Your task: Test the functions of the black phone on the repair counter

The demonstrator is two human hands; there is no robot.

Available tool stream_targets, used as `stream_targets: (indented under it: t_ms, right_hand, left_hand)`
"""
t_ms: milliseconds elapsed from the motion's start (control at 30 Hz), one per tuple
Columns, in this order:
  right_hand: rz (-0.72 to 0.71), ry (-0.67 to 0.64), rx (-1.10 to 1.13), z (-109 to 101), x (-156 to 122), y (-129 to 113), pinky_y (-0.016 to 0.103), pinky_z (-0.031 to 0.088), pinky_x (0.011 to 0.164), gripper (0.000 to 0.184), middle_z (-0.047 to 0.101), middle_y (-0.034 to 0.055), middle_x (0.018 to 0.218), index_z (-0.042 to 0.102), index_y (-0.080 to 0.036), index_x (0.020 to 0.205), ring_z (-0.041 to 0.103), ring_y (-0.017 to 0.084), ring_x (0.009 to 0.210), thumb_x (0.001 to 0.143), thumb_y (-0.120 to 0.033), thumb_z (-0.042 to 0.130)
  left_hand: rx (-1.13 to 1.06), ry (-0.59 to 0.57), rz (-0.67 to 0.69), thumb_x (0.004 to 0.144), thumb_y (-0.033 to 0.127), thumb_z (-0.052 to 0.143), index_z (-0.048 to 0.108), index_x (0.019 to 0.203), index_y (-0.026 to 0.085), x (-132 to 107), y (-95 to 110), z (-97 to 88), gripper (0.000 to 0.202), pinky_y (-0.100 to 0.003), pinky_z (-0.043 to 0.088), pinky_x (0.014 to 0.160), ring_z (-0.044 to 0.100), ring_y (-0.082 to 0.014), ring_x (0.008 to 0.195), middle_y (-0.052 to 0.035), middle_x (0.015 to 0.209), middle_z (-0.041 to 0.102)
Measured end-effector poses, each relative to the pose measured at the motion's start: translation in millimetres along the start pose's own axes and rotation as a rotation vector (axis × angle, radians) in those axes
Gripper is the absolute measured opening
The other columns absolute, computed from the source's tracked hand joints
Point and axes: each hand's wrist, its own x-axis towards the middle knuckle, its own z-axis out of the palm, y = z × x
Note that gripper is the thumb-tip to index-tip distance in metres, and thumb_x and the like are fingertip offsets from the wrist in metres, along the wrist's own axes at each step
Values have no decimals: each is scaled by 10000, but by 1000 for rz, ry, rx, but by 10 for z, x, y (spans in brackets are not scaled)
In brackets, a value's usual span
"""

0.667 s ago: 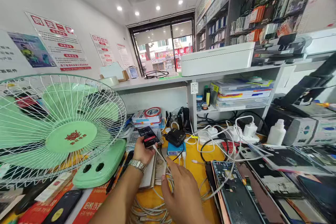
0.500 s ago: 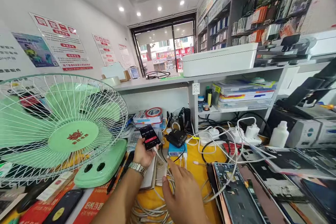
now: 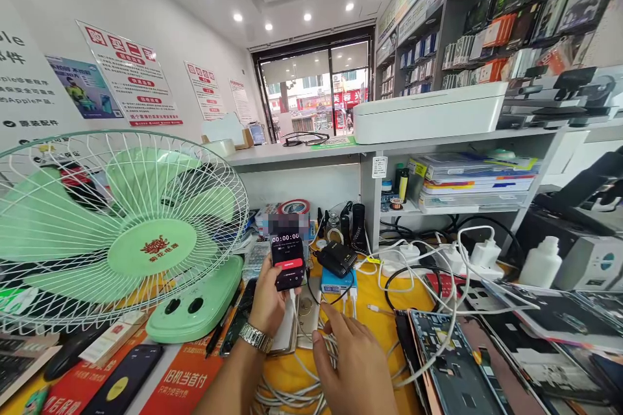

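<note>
Phone (image 3: 287, 253) now tipped more upright than earlier, over tabletop (image 3: 379, 329) toward far edge; your left hand (image 3: 267, 303) grasps it, thumb by red button (image 3: 292, 264); cable (image 3: 293, 298) apparently plugged in, timer (image 3: 285, 238) zeroed, count seemingly unstarted; your right hand (image 3: 357, 363) seemingly released, fingers loosely bent by coiled cables (image 3: 285, 395) near front edge

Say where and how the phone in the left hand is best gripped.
The phone is probably best held by both long edges of its lower half, from the near side: it is flat and tilted with its screen facing the wearer. The left hand holds it low. Keep clear of the white cable at its bottom end.
</note>
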Motion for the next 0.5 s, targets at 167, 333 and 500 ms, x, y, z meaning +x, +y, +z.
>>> stream_targets:
  t_ms: [167, 333, 500]
  right_hand:
    - [11, 12, 15, 53, -9, 23, 436, 526, 721, 336, 711, 91, 920, 558, -182, 1213, 679, 278, 834, 918, -287, 436]
    - [-15, 5, 26, 81, -8, 52, 422, 529, 710, 330, 712, 80, 929, 538, -196, 1224, 683, 268, 823, 924, -286, 431]
    - [-56, 26, -3, 65, -1, 46, 409, 546, 675, 320, 719, 88, 923, 547, -177, 1200, 697, 269, 816, 930, -290, 417]
  left_hand:
    - [47, -26, 15, 751, 273, 641, 551, 1151, 240, -7, -58, -46, 412, -249, 505, 451, 593, -164, 612, -36, 881, 646]
    - [65, -59, 23, 790, 286, 617, 584, 1107, 235, -27, -77, -101, 323, -247, 491, 438, 577, -155, 576, -39, 857, 641]
    - [65, -74, 38, 793, 296, 624, 591, 1115, 222, -72, -21, -135, 332, -248, 486, 436, 571, -149, 553, -48, 861, 652]
